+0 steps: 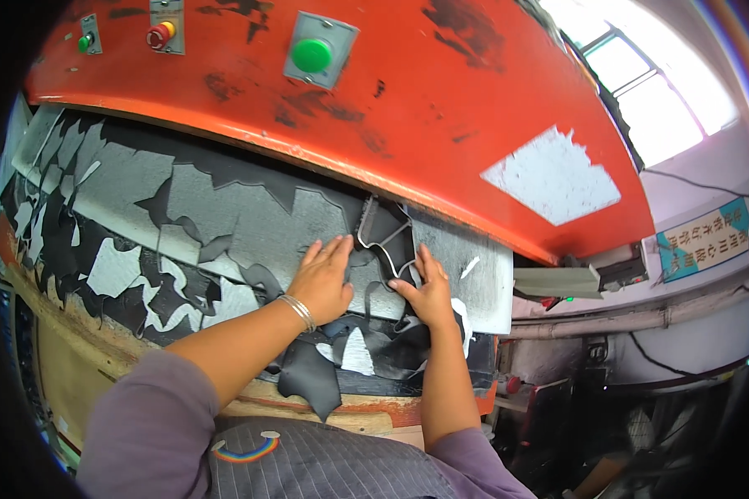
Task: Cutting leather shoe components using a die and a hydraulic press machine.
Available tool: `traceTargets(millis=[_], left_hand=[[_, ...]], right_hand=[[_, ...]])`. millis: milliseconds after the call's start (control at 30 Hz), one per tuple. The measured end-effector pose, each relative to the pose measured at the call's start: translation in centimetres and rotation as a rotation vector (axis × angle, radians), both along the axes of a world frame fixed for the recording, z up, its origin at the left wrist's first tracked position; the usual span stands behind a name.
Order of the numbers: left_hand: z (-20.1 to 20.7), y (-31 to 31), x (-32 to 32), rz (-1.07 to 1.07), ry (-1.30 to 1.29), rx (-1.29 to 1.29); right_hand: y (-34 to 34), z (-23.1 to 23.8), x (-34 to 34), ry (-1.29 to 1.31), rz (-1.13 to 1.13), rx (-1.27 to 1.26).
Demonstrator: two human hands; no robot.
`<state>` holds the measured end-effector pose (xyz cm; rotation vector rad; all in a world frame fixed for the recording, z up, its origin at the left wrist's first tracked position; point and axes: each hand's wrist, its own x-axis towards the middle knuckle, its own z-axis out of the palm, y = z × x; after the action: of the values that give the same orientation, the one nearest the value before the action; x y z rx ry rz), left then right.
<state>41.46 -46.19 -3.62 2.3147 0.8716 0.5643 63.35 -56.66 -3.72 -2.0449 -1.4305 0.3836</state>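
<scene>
A metal strip cutting die, with a cross brace inside, stands on dark sheet material under the front edge of the red press. My left hand lies on the sheet, fingers stretched out, their tips close beside the die's left side. Around the die's lower right corner, my right hand has its thumb below and its fingers along the right side. Grey-black offcuts lie just below both hands. A dark scrap hangs over the near edge.
The red press spans the far side, with a green button and a red knob. Pale board shows on the right. Jagged scraps cover the near left, behind a worn wooden edge.
</scene>
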Motion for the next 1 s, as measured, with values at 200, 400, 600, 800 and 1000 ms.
traceTargets(millis=[200, 400, 600, 800, 1000], left_hand=[[4.9, 10.7, -10.6, 0.331, -0.510, -0.068], [10.8, 29.0, -27.3, 1.125, -0.491, 0.164], [14.1, 38.0, -35.3, 1.109, -0.564, 0.567], [15.7, 27.9, -34.0, 0.778, -0.390, 0.310], [10.8, 9.8, -21.5, 0.103, -0.130, -0.136]], right_hand=[[2.6, 8.2, -5.6, 0.015, -0.136, 0.142], [14.6, 18.8, -17.0, 0.090, 0.210, 0.347], [23.3, 20.9, -21.6, -0.012, -0.016, 0.454], [18.5, 20.0, -20.9, 0.179, 0.071, 0.366], [2.9, 15.2, -20.2, 0.201, 0.219, -0.501]])
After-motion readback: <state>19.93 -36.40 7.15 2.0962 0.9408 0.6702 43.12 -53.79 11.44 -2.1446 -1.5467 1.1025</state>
